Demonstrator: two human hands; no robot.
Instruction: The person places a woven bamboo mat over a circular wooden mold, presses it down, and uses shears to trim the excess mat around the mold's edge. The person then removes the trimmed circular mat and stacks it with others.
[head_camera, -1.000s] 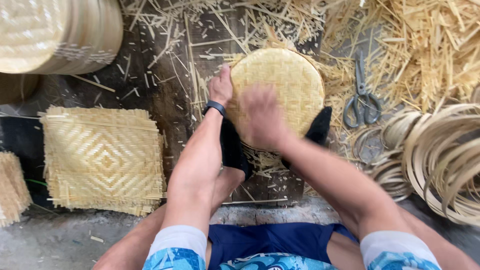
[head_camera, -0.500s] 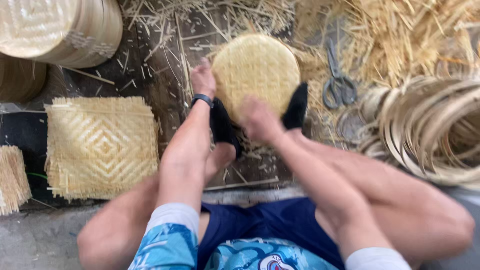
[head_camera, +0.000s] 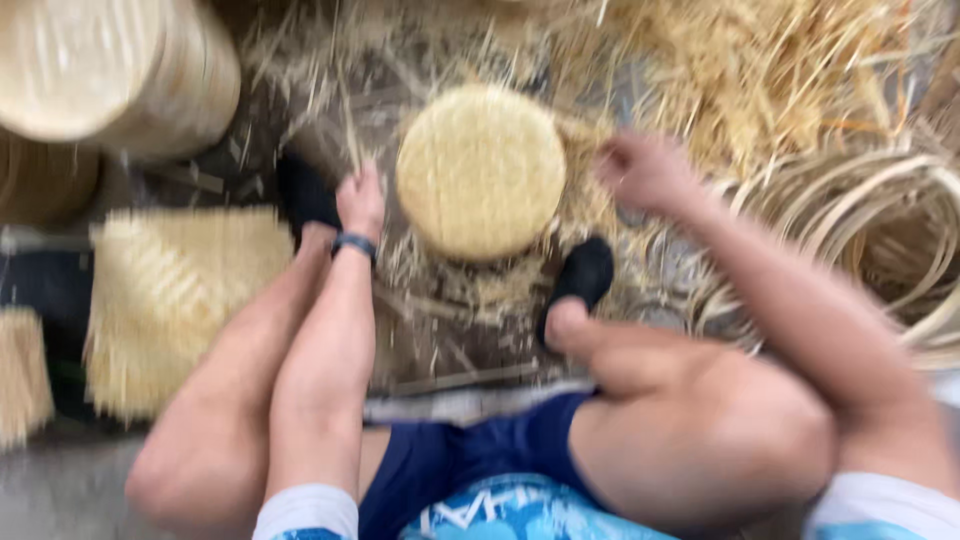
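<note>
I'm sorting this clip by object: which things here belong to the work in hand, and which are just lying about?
In hand:
round woven disc, between the hands
left hand, beside the disc, apart from it
right hand, over the straw scraps

Lying about:
square woven mat
stacked round baskets
coiled strips
loose straw

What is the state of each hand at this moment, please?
Left hand: beside the round woven disc, holding nothing visible; grip cannot be told through the blur.
Right hand: off the disc, over loose straw; grip cannot be told.
</note>
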